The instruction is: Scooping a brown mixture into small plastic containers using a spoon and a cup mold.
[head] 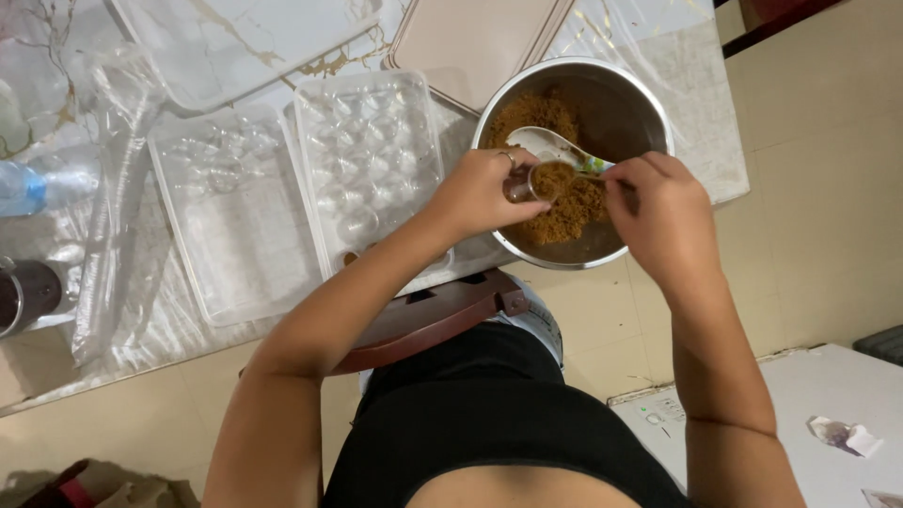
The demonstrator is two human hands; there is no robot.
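Note:
A steel bowl [621, 113] with a brown crumbly mixture [541, 113] sits at the table's near edge. My left hand [480, 193] holds a small round metal cup [541, 181] heaped with the brown mixture over the bowl. My right hand [658, 212] is closed beside the cup, its fingertips at the cup's rim and on the handle of a white spoon [546, 146] that lies in the bowl. Just left of the bowl lies a clear plastic tray with round cavities [367, 150].
A second clear tray [235, 216] lies further left. A pale lid or board [470, 38] and a clear lid [245, 38] lie behind. A water bottle [38, 183] and a dark metal cup [23, 296] are at the far left. A brown chair back [442, 315] is under my arms. A white appliance [828, 414] stands on the floor, right.

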